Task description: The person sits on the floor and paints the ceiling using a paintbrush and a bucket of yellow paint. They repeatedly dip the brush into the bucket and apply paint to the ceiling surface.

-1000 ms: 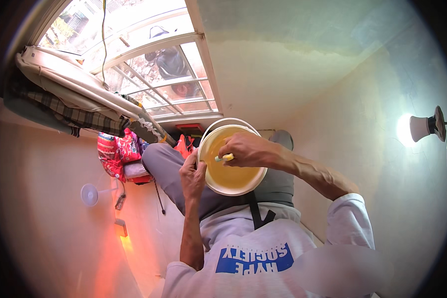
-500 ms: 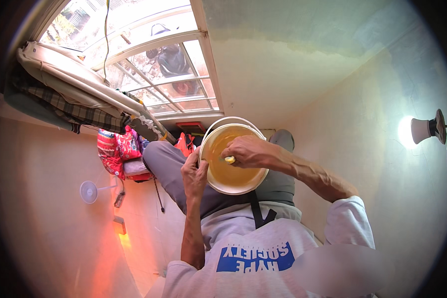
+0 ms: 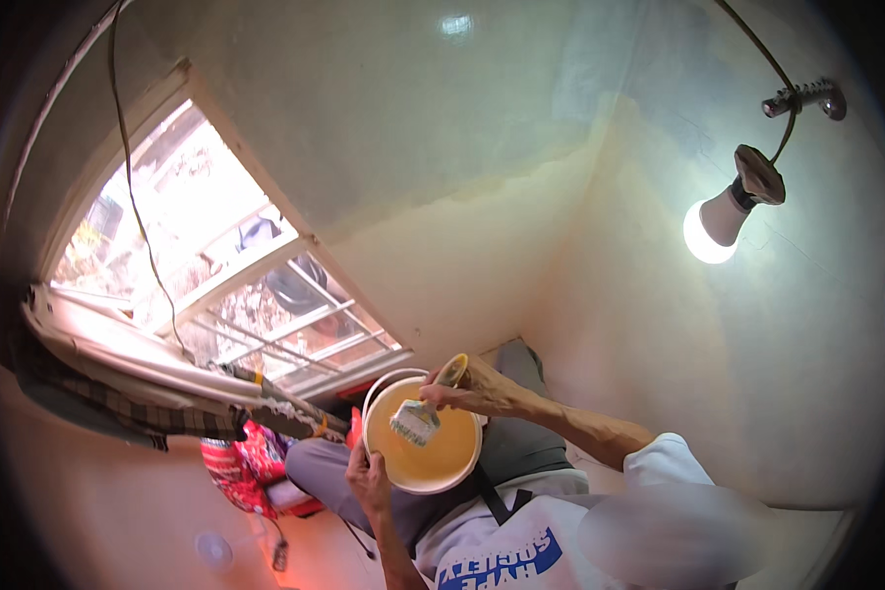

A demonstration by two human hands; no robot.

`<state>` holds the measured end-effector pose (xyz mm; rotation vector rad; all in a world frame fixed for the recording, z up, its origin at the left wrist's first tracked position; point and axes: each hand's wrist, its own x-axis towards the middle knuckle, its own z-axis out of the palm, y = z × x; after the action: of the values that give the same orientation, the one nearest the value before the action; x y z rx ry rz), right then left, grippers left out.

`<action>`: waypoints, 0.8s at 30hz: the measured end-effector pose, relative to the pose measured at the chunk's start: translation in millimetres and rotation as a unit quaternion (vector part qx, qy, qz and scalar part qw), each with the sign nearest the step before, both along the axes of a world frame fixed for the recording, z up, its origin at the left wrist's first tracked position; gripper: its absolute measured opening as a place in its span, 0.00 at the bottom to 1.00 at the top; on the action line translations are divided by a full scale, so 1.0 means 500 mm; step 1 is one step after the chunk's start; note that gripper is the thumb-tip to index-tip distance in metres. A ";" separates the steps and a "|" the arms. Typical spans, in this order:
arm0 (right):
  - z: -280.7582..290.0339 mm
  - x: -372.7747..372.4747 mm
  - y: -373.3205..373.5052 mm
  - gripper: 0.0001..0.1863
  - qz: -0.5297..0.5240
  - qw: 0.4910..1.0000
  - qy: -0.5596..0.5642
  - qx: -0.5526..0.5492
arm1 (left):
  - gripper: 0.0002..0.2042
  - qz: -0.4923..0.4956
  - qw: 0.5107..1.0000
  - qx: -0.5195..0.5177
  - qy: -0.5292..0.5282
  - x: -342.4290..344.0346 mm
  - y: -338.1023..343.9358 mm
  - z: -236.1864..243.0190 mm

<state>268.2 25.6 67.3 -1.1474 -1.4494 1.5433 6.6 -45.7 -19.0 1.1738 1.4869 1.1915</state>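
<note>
A white bucket (image 3: pixel 473 444) with a yellowish inside is held in front of my lap, its handle looped at the far side. My left hand (image 3: pixel 369 479) grips the bucket's left rim, thumb on the inner side. Over the bucket's mouth, my right hand (image 3: pixel 459 386) is closed round the yellow-ended handle of a paintbrush (image 3: pixel 417 421). The brush's wide, whitish head points down and left above the inside of the bucket. What lies at the bucket's bottom is hard to make out.
Clothes (image 3: pixel 157 379) hang over a pole at left, below a barred window (image 3: pixel 285 305). A lit bulb (image 3: pixel 715 224) hangs by the right wall. Red patterned bundles (image 3: pixel 251 462) lie beside my left knee, near a pale fan (image 3: pixel 213 549).
The paintbrush has come up out of the bucket, so its head now shows. My view has tilted up toward the wall, and the bucket sits lower and further left in it.
</note>
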 end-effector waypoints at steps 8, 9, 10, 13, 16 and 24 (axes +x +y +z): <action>-0.079 0.150 -0.024 0.23 -0.301 0.822 0.468 -0.122 | 0.17 0.005 1.000 0.007 0.020 0.023 -0.001 0.040; -0.070 0.171 -0.001 0.23 -0.329 0.803 0.488 -0.088 | 0.17 0.003 0.999 0.012 0.038 0.016 -0.001 0.037; -0.063 0.198 0.022 0.24 -0.361 0.787 0.499 -0.040 | 0.18 -0.002 0.999 0.009 0.039 0.015 0.000 0.036; -0.060 0.297 0.121 0.22 -0.464 0.729 0.494 0.094 | 0.17 -0.016 0.997 0.048 0.060 0.011 0.004 0.016; -0.031 0.390 0.238 0.19 -0.532 0.690 0.449 0.199 | 0.17 -0.014 0.998 0.034 0.053 0.007 0.000 0.017; 0.008 0.602 0.456 0.18 -0.593 0.614 0.434 0.286 | 0.19 -0.022 0.992 -0.024 0.123 -0.095 -0.038 -0.118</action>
<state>569.1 253.5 71.1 -0.4973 -0.1967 0.3819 -40.7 -64.5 -77.8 1.3512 1.6521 1.0028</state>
